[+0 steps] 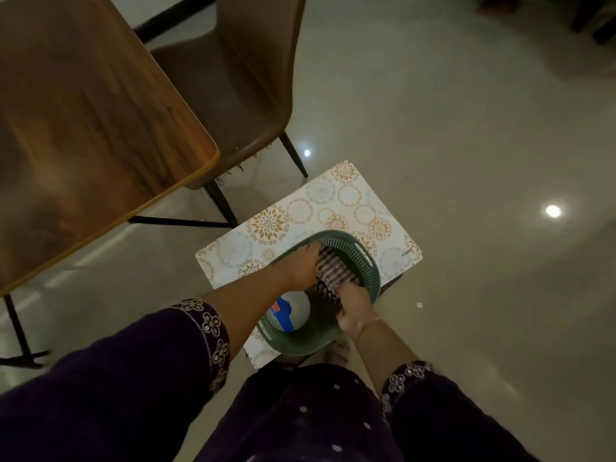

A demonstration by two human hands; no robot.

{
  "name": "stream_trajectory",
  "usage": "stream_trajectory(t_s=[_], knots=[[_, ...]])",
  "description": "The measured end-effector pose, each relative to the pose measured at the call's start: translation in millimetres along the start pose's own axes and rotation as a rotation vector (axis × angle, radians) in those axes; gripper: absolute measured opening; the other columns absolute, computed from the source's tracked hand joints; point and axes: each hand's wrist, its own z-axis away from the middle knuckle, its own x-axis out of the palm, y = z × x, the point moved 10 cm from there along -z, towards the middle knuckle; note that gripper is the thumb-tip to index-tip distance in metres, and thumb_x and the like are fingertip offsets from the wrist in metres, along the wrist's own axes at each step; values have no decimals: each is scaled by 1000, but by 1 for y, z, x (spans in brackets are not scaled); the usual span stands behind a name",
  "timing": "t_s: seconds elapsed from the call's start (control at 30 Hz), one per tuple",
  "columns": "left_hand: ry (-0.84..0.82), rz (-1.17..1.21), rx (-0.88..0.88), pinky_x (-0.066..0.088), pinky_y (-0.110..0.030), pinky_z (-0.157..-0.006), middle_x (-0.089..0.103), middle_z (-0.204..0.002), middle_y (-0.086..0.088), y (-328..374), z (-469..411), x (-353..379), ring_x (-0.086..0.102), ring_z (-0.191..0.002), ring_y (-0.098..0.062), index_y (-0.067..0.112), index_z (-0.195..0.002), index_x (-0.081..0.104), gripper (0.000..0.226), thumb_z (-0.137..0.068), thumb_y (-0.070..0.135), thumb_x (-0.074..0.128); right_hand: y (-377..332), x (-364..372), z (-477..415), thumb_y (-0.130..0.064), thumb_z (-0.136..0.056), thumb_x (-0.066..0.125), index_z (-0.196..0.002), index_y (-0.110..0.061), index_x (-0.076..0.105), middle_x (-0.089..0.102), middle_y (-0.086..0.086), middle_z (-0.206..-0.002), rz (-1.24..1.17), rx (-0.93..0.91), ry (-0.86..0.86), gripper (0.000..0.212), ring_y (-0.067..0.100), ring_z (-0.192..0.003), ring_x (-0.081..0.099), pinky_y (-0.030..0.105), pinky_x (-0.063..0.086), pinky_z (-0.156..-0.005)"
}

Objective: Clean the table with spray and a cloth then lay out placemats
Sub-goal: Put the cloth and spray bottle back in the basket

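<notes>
Reaching down into basket (300, 345): left hand (301, 266), right hand (355, 306), fingers clamped on striped cloth (328, 270).

wood-grain table (83, 128) w/ slight sheen, smooth leatherette chair (233, 78), glossy floor (466, 128), green plastic mesh basket (366, 261), striped cloth (328, 271)

Left hand (301, 266), right hand (355, 306) hold striped cloth (328, 271) in basket (366, 258) (bottle (293, 310) beside).

Left sleeve (186, 331): dark purple on my feed, cuff edged with pale embroidered flowers and sequins
Right sleeve (420, 381): same purple, matching flowered cuff
Tunic front (300, 415): bottom centre, dark purple dotted with small pale flowers
Right hand (355, 306): thin band (368, 323) at the wrist
</notes>
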Motion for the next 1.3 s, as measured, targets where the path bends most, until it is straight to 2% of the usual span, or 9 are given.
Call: stream_trajectory(t_s=[0.23,0.37,0.5,0.67,0.87,0.97,1.13,1.23,1.3], knots=[[6,-2,9,46,-31,-86,61,-112,-17,-3,-2,-3,56,-104,-29,1,-110,56,21,-90,4,49,-15,10,-1,4,-94,37,-127,3,51,60,21,-103,63,-93,-20,36,28,-79,56,37,50,-64],[91,40,-24,42,-32,-92,58,-127,-13,-8,9,-21,54,-114,-27,10,-128,53,41,-88,1,44,-31,11,8,-3,-93,46,-102,-2,65,66,19,-99,332,-277,-18,22,35,-94,62,44,54,-80],[298,201,-72,42,-27,-89,63,-123,-7,-24,30,-52,57,-111,-20,13,-121,60,37,-90,1,43,-61,6,28,-7,-92,47,-104,-5,61,61,6,-96,806,-628,86,19,24,-91,56,29,40,-72],[535,279,-257,41,-22,-79,67,-111,-3,-68,72,-67,57,-96,-13,13,-111,64,31,-92,5,41,-70,3,42,-7,-91,48,-100,-7,60,60,9,-92,926,-692,71,15,19,-78,52,29,38,-64],[659,477,-476,42,-25,-67,68,-109,-6,-125,114,-55,56,-83,-15,13,-109,63,29,-91,6,41,-81,-3,74,-18,-87,52,-128,-6,45,44,16,-128,1285,-901,406,43,33,-114,48,45,42,-93],[661,507,-501,41,-25,-66,68,-108,-5,-144,121,-49,57,-84,-15,16,-102,63,25,-91,9,42,-77,-8,73,-22,-86,52,-144,-7,29,23,20,-151,1406,-887,489,63,36,-139,23,50,26,-109],[618,607,-561,49,-30,-74,64,-115,-10,-174,116,-29,59,-92,-22,11,-107,60,22,-91,10,44,-61,-29,45,-23,-87,59,-152,-9,-3,-1,25,-156,1109,-634,449,91,44,-141,12,51,24,-111],[599,644,-580,39,-21,-55,60,-114,-9,-194,110,-18,53,-74,-11,10,-118,55,29,-91,11,45,-39,-45,26,-19,-92,55,-152,-7,-4,17,25,-154,646,-465,465,85,44,-132,35,50,36,-105],[564,709,-623,41,-24,-61,56,-118,-10,-208,107,-7,54,-80,-16,10,-126,49,36,-90,12,48,-17,-51,15,-22,-94,51,-151,-7,0,38,24,-144,445,-369,444,78,38,-122,47,46,42,-99]])
